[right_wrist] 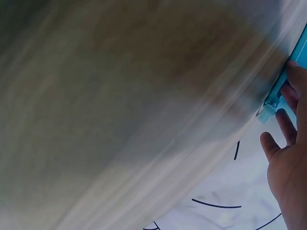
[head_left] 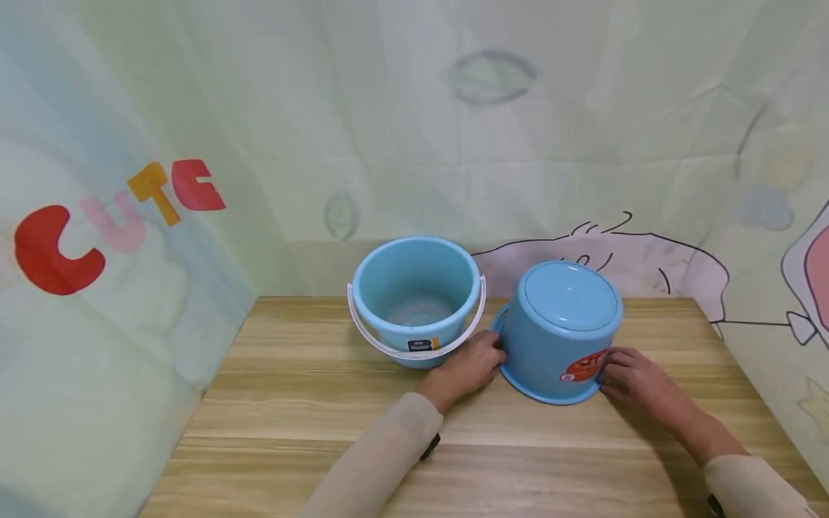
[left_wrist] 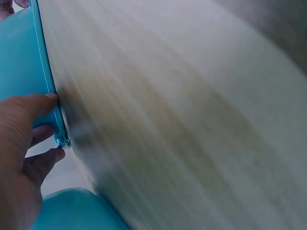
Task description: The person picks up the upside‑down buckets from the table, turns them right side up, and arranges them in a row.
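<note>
A blue bucket (head_left: 547, 349) stands upside down on the table, its base facing up and a red label on its front. My left hand (head_left: 468, 365) holds its rim at the left side, beside the blue handle; the left wrist view shows the thumb and fingers (left_wrist: 43, 160) about the rim. At the right side, my right hand (head_left: 637, 381) grips the rim near the label. In the right wrist view its thumb and a finger are at the rim, while other fingers (right_wrist: 269, 146) stick out. The bucket's mouth is hidden against the table.
A second, light blue bucket (head_left: 414, 277) stands upright just left of my left hand, its white handle (head_left: 382, 344) hanging over the front. Behind the wooden table (head_left: 291, 403) hangs a printed curtain (head_left: 401, 144), which also runs along both sides.
</note>
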Tool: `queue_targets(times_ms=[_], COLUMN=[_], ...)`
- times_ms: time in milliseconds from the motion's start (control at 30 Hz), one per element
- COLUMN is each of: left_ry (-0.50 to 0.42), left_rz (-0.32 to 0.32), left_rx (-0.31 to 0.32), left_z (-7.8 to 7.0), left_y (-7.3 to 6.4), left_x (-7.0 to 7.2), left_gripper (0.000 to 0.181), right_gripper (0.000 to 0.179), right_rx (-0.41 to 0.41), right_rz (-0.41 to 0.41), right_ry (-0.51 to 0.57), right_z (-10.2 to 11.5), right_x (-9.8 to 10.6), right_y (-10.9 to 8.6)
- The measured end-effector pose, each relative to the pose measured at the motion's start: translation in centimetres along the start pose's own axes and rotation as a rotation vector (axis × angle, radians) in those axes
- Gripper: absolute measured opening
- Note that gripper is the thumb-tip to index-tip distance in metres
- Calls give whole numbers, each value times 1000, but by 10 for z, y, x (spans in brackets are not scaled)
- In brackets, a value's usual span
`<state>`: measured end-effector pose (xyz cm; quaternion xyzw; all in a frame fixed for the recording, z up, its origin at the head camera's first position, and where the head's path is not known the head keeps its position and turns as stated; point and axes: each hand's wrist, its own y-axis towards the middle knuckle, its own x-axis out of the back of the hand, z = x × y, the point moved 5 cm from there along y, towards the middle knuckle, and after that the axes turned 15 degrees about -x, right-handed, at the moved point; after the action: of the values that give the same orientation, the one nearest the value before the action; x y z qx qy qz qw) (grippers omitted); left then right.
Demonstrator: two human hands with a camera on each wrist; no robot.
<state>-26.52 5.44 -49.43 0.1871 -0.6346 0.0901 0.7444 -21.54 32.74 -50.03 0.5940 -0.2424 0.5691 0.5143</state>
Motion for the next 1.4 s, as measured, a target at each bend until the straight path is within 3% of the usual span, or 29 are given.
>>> queue_targets(times_ms=[267,700,1000,1200,1400], left_ry=[-14,-12,-40,-157,-198], left_rz=[11,10,-76,-188,-216], left_rx=[-1,-14,12,44,46], left_z=[-1,-2,-5,-2,-3], left_y=[-1,-5,-4,-9,-9], left_x=[-2,-1,3,5,4], left_gripper=[14,9,7,9,16], right_gripper=[33,31,28,33,37], right_rx=[38,11,-94,-95,-76], right_rz=[-61,-14,46,-21,-75], right_ry=[21,31,58,76,98], right_z=[-2,0,-4,-5,-5], right_x=[0,1,4,7,11], right_y=[-4,0,-1,-3,-7])
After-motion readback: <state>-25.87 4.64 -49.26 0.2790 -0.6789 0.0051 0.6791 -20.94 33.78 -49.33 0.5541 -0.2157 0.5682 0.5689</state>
